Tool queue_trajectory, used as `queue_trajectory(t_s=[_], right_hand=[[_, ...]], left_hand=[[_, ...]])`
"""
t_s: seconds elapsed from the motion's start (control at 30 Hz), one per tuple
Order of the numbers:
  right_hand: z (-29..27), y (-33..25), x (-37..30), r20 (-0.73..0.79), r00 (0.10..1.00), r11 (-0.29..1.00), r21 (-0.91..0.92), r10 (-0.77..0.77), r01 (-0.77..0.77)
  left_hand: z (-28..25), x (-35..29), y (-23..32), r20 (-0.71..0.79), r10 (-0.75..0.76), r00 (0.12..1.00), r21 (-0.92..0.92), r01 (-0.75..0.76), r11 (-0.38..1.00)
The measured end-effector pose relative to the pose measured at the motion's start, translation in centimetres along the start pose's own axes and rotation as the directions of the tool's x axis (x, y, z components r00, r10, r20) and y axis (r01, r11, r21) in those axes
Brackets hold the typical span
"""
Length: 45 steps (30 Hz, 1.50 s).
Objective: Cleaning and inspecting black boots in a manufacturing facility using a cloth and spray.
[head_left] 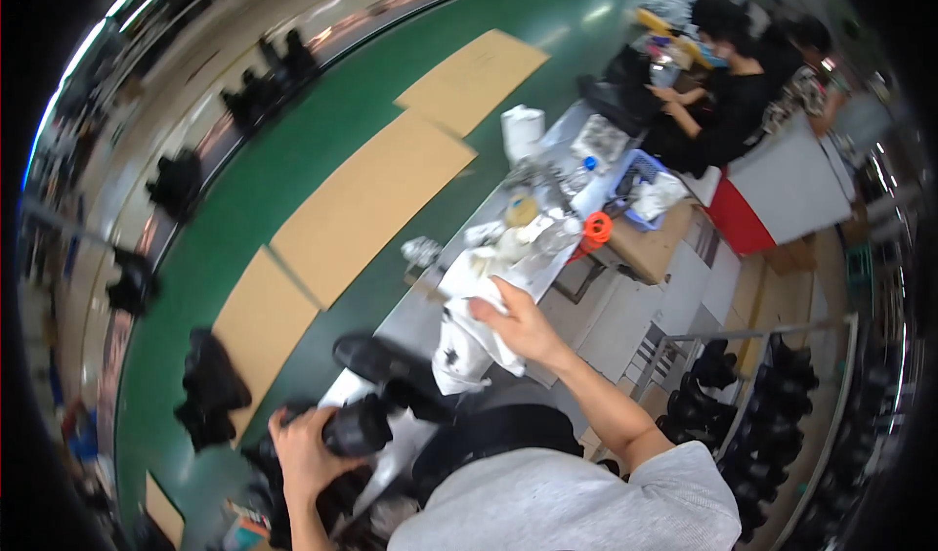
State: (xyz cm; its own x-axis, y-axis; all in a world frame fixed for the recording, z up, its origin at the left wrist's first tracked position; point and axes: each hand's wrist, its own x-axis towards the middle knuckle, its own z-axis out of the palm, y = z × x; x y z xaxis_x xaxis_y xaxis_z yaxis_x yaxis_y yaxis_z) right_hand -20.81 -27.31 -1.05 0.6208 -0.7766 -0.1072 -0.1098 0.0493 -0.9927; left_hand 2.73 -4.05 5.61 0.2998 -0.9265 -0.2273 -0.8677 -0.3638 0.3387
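Note:
At the lower left, my left hand (311, 448) is closed round a black boot (357, 428); part of the boot is hidden by the fingers. My right hand (518, 321) grips a white cloth (467, 344) marked with dark stains, which hangs down over the edge of the metal-topped bench (405, 317). Between the two hands lies another piece of black footwear (376, 359), its sole side long and dark. Bottles, a yellowish round container (521, 209) and crumpled white material crowd the bench beyond the cloth.
Brown cardboard sheets (371, 204) cover part of the long green surface (342, 111); black boots (207, 387) stand at its near left. An orange ring-shaped item (597, 227) and a blue basket (635, 185) sit right of the bench. Two people work at the far right, near a shoe rack (752, 336).

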Motion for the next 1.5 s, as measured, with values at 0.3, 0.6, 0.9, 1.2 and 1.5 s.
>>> queue_trajectory(t_s=[0.3,0.6,0.9,1.2,1.5], right_hand=[[-21.2,0.9,-3.3,-0.642,0.765,0.984,0.095,-0.053,0.148],[-30.0,8.5,11.1,-0.376,0.797,0.689,-0.722,-0.472,0.068],[-33.5,12.1,12.8,-0.761,0.635,0.988,-0.051,-0.132,0.145],[-29.2,13.4,13.0,-0.601,0.652,0.824,-0.562,-0.462,0.066],[-28.9,11.8,10.9,-0.386,0.666,0.67,-0.705,-0.638,0.232]], left_hand=[[-0.6,2.9,1.2,0.035,-0.106,0.994,0.088,0.103,0.991],[-1.8,5.7,6.0,0.131,-0.277,0.952,0.063,0.271,0.961],[-0.1,5.1,5.0,0.048,-0.511,0.858,-0.016,0.512,0.859],[-0.1,5.6,5.5,0.047,-0.505,0.862,-0.085,0.507,0.858],[0.2,5.6,6.2,0.012,-0.532,0.847,-0.027,0.532,0.846]])
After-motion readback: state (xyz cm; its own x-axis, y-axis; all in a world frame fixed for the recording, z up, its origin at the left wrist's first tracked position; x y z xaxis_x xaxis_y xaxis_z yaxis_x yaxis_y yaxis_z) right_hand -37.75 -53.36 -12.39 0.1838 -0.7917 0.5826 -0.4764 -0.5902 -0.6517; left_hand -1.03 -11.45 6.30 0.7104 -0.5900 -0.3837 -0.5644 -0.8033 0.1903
